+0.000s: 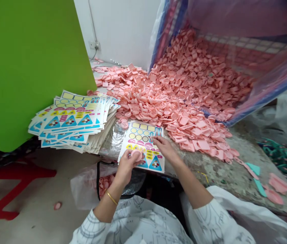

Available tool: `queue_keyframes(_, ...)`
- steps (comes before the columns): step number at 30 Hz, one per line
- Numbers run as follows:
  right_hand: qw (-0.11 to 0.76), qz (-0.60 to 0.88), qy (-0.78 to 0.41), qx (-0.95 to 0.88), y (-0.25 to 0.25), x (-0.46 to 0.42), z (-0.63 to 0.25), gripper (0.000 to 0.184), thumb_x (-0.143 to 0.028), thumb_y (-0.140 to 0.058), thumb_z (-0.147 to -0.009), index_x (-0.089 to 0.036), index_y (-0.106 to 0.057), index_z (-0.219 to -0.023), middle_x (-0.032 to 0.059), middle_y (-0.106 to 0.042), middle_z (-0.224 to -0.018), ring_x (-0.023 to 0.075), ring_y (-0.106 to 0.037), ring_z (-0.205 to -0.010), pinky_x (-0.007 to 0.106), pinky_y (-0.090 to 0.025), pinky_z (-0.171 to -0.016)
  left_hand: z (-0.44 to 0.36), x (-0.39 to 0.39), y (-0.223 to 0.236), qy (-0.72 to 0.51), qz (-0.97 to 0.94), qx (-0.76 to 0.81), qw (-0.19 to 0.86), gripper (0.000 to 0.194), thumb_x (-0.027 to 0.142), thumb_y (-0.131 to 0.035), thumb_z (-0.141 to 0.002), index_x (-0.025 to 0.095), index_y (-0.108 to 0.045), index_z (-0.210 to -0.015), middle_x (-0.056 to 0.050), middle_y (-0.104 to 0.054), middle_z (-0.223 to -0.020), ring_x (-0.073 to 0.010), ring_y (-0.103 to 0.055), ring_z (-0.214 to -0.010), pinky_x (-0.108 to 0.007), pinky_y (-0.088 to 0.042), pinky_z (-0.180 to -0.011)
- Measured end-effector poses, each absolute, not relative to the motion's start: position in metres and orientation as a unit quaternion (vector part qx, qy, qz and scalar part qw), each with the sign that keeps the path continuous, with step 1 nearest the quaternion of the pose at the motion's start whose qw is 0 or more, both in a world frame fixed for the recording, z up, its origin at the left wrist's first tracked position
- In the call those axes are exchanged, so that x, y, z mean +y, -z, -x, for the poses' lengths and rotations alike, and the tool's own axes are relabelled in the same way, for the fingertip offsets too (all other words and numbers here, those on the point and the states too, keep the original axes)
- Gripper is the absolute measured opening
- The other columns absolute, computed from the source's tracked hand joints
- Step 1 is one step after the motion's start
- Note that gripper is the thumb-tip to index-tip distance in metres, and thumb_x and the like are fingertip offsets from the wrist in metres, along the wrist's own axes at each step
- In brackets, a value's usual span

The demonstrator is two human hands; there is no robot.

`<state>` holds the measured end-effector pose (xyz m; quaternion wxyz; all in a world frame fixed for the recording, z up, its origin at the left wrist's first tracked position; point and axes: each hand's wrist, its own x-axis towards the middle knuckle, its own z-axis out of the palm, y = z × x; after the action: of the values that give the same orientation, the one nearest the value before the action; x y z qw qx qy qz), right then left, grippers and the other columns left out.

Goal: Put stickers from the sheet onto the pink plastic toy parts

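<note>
A small round pink plastic piece (pixel 136 155) sits between the thumb and fingers of my left hand (pixel 125 168), over the lower left of a sticker sheet (pixel 160 165). The sheet lies on the worktable with yellow circles, pink shapes and blue triangles printed on it. Over its right side, my right hand (pixel 166 148) has its thumb and forefinger pinched together close to the row of circles. Whatever is between those fingertips is too small to make out. One circle (pixel 145 139) near them looks greyer than the others.
A big heap of pink plastic pieces (pixel 158 101) spills from a tipped blue-rimmed crate (pixel 267 98). Stacked sticker sheets (pixel 74 118) stand at left beside a green panel (pixel 31 67). Teal and pink pieces (pixel 260 183) lie at right. A red stool (pixel 14 184) is lower left.
</note>
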<state>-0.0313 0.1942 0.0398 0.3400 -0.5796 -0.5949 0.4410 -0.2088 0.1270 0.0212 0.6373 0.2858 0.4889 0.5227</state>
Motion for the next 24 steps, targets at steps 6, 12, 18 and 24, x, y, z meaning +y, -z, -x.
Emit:
queue_keyframes(6,0.200,0.702,-0.146,-0.668,-0.015,0.210,0.042,0.026,-0.023,-0.045,-0.094,-0.021,-0.067,-0.108,0.0084,-0.067,-0.111,0.0212,-0.061,-0.099,0.030,-0.041,-0.080,0.193,0.161,-0.018,-0.587,-0.120,0.427,0.677,0.020,0.020,-0.065,-0.079,0.019,-0.054,-0.095,-0.010,-0.073,-0.106,-0.0213,-0.072,-0.099,-0.034,-0.055,-0.087)
queue_keyframes(12,0.144,0.713,-0.118,-0.675,-0.004,0.209,0.045,0.027,-0.025,-0.044,-0.098,-0.022,-0.067,-0.111,0.0070,-0.067,-0.111,0.0203,-0.062,-0.098,0.028,-0.040,-0.075,0.179,0.172,0.000,-0.603,-0.091,0.451,0.652,0.015,0.016,-0.059,-0.083,0.020,-0.048,-0.092,-0.009,-0.072,-0.106,-0.0200,-0.072,-0.100,-0.036,-0.054,-0.090)
queue_keyframes(18,0.149,0.707,-0.136,-0.678,-0.004,0.206,0.045,0.028,-0.026,-0.042,-0.099,-0.022,-0.066,-0.112,0.0072,-0.067,-0.113,0.0195,-0.062,-0.099,0.028,-0.041,-0.077,0.179,0.171,0.002,-0.600,-0.101,0.456,0.649,0.015,0.019,-0.061,-0.082,0.020,-0.049,-0.091,-0.010,-0.071,-0.112,-0.0205,-0.071,-0.101,-0.037,-0.053,-0.092)
queue_keyframes(24,0.162,0.694,-0.179,-0.678,-0.004,0.209,0.037,0.025,-0.024,-0.045,-0.094,-0.023,-0.067,-0.107,0.0063,-0.068,-0.111,0.0198,-0.062,-0.097,0.028,-0.039,-0.073,0.178,0.171,0.000,-0.598,-0.105,0.460,0.648,0.015,0.020,-0.060,-0.082,0.021,-0.049,-0.092,-0.009,-0.071,-0.111,-0.0188,-0.072,-0.099,-0.035,-0.054,-0.089)
